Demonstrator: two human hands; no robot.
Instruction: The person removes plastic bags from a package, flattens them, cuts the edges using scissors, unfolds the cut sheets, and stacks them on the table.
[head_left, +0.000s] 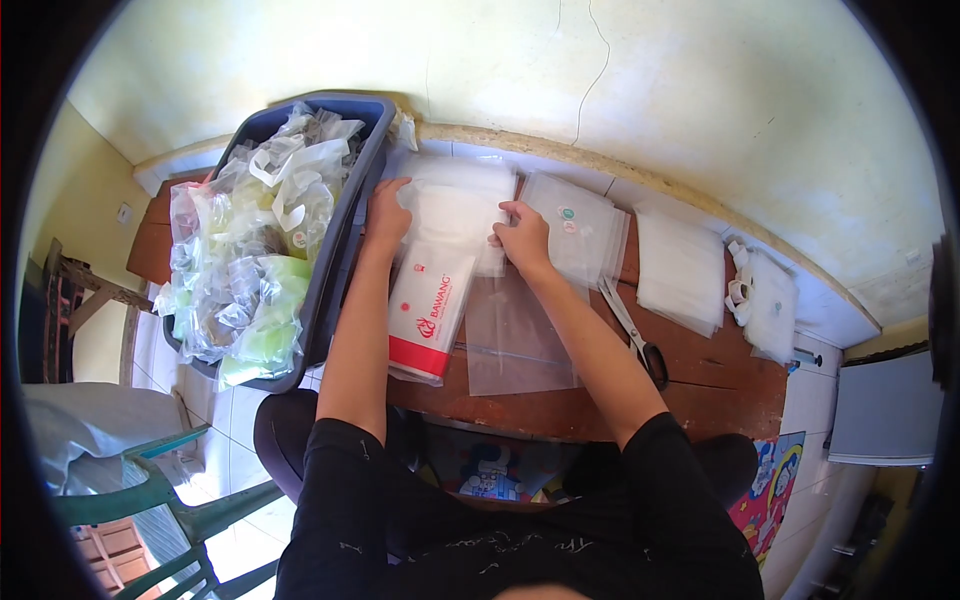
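On the brown wooden table lies a stack of clear plastic bags (452, 205). My left hand (388, 212) grips the stack's left edge, its fingers bent over it. At the right edge, my right hand (522, 236) pinches the same plastic with thumb and fingers. A white and red packet marked BAWANG (430, 315) lies just in front of the stack. To its right a single clear sheet (515, 340) rests flat, partly beneath my right forearm. Scissors with black handles (636, 335) lie right of that forearm.
A dark bin (375, 120) heaped with plastic bags (250, 240) stands at the left. More bag piles lie along the wall: one with round stickers (575, 225), a whitish one (680, 265) and another (772, 300) at the far right. A green chair (200, 515) is lower left.
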